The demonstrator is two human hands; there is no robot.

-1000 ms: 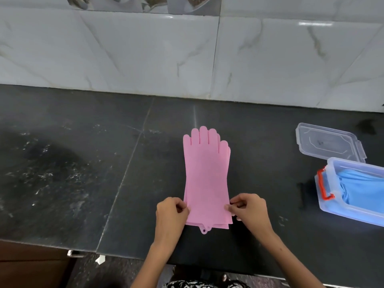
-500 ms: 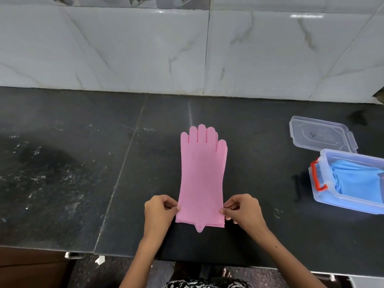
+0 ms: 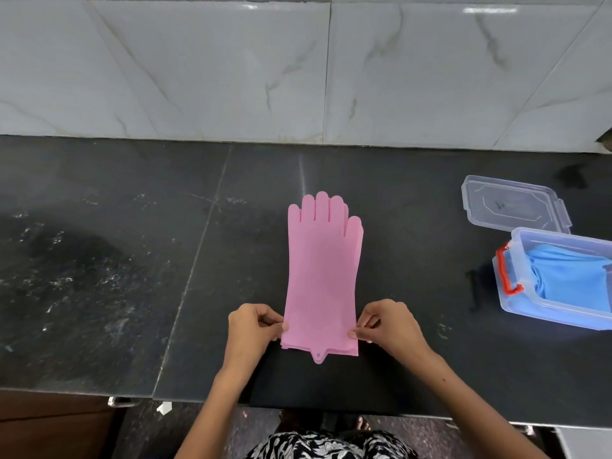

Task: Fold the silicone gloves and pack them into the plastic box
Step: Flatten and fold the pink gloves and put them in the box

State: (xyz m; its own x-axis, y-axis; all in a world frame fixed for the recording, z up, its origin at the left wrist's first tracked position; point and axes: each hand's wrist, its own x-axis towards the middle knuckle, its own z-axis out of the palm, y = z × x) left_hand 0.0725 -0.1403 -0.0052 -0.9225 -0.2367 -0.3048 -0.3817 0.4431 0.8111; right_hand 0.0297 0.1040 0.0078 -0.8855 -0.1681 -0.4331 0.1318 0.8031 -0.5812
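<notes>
Dark stone counter [image 3: 99,293] runs under my hands, with pale marbled wall tiles [image 3: 198,67] standing behind it. Flat on it, right in front of me, lie the pink silicone gloves [image 3: 323,276], fingers pointing away toward the wall and cuffs toward me. I count at least two stacked one on the other, judging by the layered cuff edges, though I cannot tell the exact number; one small hanging tab sticks out at the near edge. My left hand [image 3: 253,329] pinches the left cuff corner between thumb and curled fingers, and my right hand [image 3: 389,326] pinches the right cuff corner the same way, so both hands are grasping the pink stack at its near end.

Well off to my right sits one clear plastic box [image 3: 510,293] with one red-orange latch handle [image 3: 508,276] on its near left end. Inside it lies folded blue silicone glove material [image 3: 569,276]; how many pieces, I cannot tell. One clear lid [image 3: 513,203] lies flat on the counter just behind the box, touching or nearly touching it.
</notes>
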